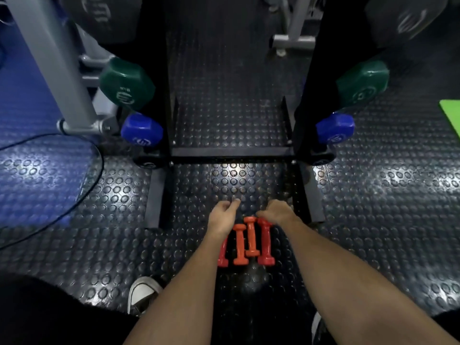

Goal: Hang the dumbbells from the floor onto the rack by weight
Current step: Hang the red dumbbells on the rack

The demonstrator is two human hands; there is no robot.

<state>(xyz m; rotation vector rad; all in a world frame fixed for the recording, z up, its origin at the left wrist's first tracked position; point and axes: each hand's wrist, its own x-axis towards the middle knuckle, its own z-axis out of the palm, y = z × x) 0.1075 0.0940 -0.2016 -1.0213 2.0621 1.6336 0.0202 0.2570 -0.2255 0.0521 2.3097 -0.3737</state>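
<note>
Four small dumbbells side by side on the studded black rubber floor (373,220), just in front of the rack's base: an outer red dumbbell (222,255) partly hidden under the left forearm, two orange dumbbells (240,245) and (252,236) in the middle, another red dumbbell (265,242) on the right. Left hand (221,215) hovering above the far end of the row, fingers loosely curled, holding nothing. Right hand (276,212) lowered over the far head of the right-hand red dumbbell, fingers bent down toward it; contact or grip impossible to tell. Black rack (231,153) straight ahead, low crossbar and two feet reaching toward the camera. Green dumbbells hung on it at either side, left (124,83) and right (361,82), with blue dumbbells below them, left (142,130) and right (334,129). White round markings on the end faces, too blurred to read; a black dumbbell head (146,164) lowest on the left, marking likewise illegible. Grey metal frame (57,66) at upper left, dark cable (97,158) looping over the floor, green mat corner (451,115) at the right edge, grey-and-white sneaker (140,297) near the bottom.
</note>
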